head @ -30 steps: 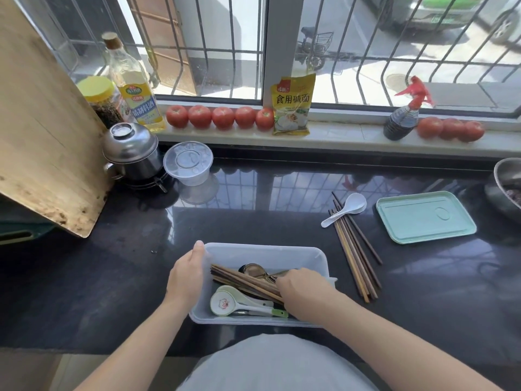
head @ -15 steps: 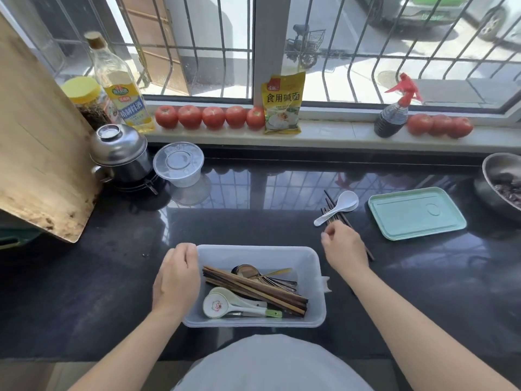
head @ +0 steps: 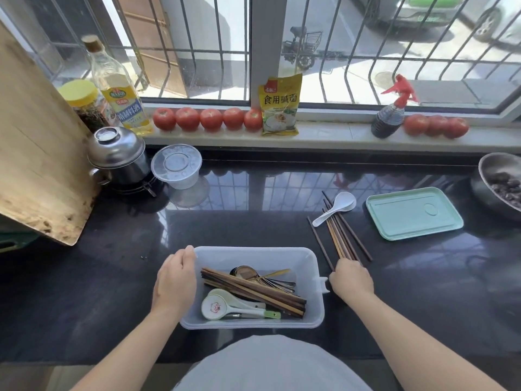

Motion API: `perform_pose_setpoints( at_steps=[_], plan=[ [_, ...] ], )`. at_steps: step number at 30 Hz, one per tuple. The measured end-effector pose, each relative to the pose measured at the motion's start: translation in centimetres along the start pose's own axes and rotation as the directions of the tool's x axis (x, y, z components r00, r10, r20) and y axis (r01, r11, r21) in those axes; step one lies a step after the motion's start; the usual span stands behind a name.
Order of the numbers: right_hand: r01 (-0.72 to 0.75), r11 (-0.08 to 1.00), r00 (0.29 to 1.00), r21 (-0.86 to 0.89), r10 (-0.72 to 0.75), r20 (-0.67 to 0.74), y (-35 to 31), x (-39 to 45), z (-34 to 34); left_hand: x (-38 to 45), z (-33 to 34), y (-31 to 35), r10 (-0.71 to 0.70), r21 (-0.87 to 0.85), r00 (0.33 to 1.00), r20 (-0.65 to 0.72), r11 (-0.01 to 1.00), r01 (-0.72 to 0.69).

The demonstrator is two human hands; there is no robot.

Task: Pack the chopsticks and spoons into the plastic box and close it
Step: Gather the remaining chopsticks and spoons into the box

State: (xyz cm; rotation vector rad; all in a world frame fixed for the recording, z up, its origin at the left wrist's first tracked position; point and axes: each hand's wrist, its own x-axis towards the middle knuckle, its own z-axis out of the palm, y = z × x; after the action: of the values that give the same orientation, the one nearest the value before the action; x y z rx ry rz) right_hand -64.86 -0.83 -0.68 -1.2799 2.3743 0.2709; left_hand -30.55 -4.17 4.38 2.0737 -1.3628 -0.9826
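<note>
Nearest, the plastic box (head: 313, 280) sits open on the dark surface (head: 112, 277), already holding chopsticks and spoons. The left hand (head: 174, 280) curls over its left rim, likely to steady it. The right hand (head: 351, 280), just right of the box, closes on the near ends of the loose chopsticks (head: 339, 235), apparently gathering them. Farther off, a white spoon (head: 337, 206) lies across them; the green lid (head: 413, 211) waits beyond.

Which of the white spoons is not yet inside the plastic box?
The plain white spoon lying across the loose chopsticks on the counter; the other two, one with a red picture, lie inside the plastic box.
</note>
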Motion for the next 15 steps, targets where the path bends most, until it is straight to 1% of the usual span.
perform_pose_setpoints(
  at_steps=[3,4,5,6,7,8,9,10,11,12,13,14,15],
  plan=[
    [0.052,0.998,0.990,0.036,-0.056,0.129,-0.4,-1.5,-1.2,0.0,0.1,0.1,-0.016,-0.058,1.000,0.015,0.998,0.017],
    [0.070,0.995,0.985,0.067,-0.079,0.150,-0.3,-2.0,-1.9,0.0,0.0,0.1,-0.021,-0.068,1.000,0.020,0.997,0.023],
    [0.082,0.992,0.986,0.100,-0.095,0.135,-0.2,-2.4,-2.7,0.1,0.0,0.0,-0.023,-0.077,0.999,0.024,0.997,0.025],
    [0.093,0.984,0.992,0.152,-0.105,0.072,0.0,-2.7,-3.6,0.1,0.0,-0.1,-0.023,-0.086,0.999,0.027,0.996,0.025],
    [0.122,0.962,0.993,0.244,-0.117,-0.035,0.0,-3.2,-4.6,0.2,0.0,-0.1,-0.024,-0.092,0.999,0.029,0.995,0.027],
    [0.193,0.907,0.977,0.375,-0.143,-0.157,-0.1,-3.7,-5.5,0.2,-0.1,0.0,-0.031,-0.096,0.999,0.034,0.995,0.034],
    [0.302,0.816,0.947,0.493,-0.196,-0.256,-0.5,-4.4,-6.6,0.1,-0.1,0.1,-0.043,-0.099,0.998,0.041,0.994,0.047],
    [0.416,0.718,0.908,0.558,-0.291,-0.301,-1.2,-5.4,-7.6,0.0,-0.1,0.4,-0.061,-0.103,0.997,0.047,0.992,0.065],
    [0.513,0.640,0.856,0.573,-0.432,-0.283,-2.2,-6.5,-8.5,0.0,0.0,0.5,-0.079,-0.111,0.996,0.051,0.990,0.084],
    [0.591,0.601,0.788,0.538,-0.573,-0.226,-3.3,-7.7,-8.9,0.0,0.0,0.7,-0.088,-0.122,0.995,0.053,0.988,0.094],
    [0.667,0.594,0.715,0.449,-0.680,-0.163,-4.4,-8.6,-8.8,-0.1,0.0,0.7,-0.094,-0.134,0.994,0.052,0.986,0.100],
    [0.739,0.593,0.653,0.319,-0.748,-0.121,-5.2,-9.1,-8.1,-0.2,-0.1,0.8,-0.095,-0.148,0.994,0.050,0.984,0.101],
    [0.783,0.590,0.613,0.195,-0.785,-0.087,-6.0,-9.3,-7.4,-0.2,-0.1,0.8,-0.095,-0.159,0.994,0.049,0.982,0.101]
  ],
)
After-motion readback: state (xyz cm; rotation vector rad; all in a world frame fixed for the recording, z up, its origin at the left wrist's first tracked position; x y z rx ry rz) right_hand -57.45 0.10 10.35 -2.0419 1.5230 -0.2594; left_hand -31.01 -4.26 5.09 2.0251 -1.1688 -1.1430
